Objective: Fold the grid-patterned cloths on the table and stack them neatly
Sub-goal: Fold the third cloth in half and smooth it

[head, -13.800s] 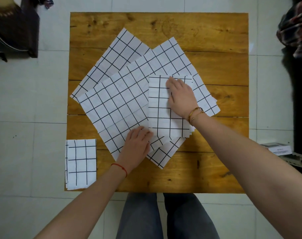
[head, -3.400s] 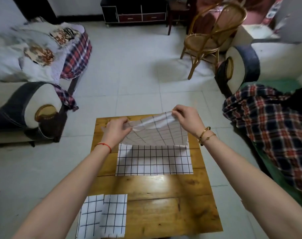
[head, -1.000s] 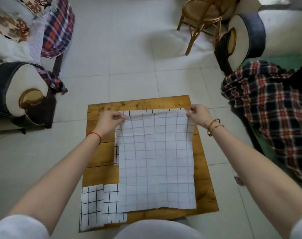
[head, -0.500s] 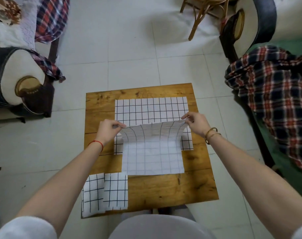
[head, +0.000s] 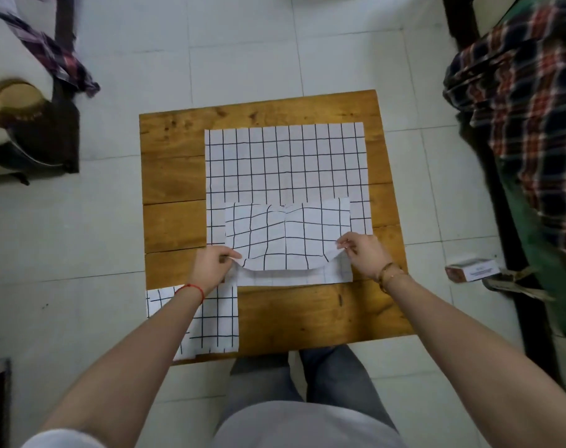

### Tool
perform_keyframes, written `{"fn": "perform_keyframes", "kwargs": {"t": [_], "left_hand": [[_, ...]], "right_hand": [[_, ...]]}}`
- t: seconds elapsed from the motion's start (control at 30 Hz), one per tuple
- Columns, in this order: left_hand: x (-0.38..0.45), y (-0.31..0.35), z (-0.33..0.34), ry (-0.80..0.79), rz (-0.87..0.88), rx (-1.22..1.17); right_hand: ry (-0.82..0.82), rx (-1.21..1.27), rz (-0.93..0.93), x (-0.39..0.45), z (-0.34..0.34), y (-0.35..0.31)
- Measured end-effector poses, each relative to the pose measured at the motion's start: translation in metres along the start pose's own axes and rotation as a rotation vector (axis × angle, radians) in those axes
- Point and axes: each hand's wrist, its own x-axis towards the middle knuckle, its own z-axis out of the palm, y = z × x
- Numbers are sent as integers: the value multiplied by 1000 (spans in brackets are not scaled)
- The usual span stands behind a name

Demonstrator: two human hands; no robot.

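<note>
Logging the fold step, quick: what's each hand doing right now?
Left hand: pinching the near-left corner of the half-folded grid cloth.
Right hand: pinching its near-right corner.

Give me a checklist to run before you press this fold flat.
1. Left hand pinches the cloth being folded at its left corner: ok.
2. Right hand pinches the right corner: ok.
3. Folded-over edge meets the near edge: not ok, it sags short in the middle.
4. Flat cloth underneath stays spread, not dragged along: ok.
5. Finished stack at the table's near-left corner is square: cannot tell, the left arm covers part of it.
</note>
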Motion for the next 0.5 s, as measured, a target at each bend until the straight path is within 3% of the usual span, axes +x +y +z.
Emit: {"fn": "perform_keyframes", "kwargs": {"t": [0.3,0.43,0.5], "left_hand": [[2,-35,50,-75,-55,-15],[12,-47,57,28,-90,-27],[21,-47,56,128,-91,-27]], "right_hand": [[-102,-116,57,8,54,32],[-108,-116,77,14,61,39],[16,-57,77,20,59,38]]}}
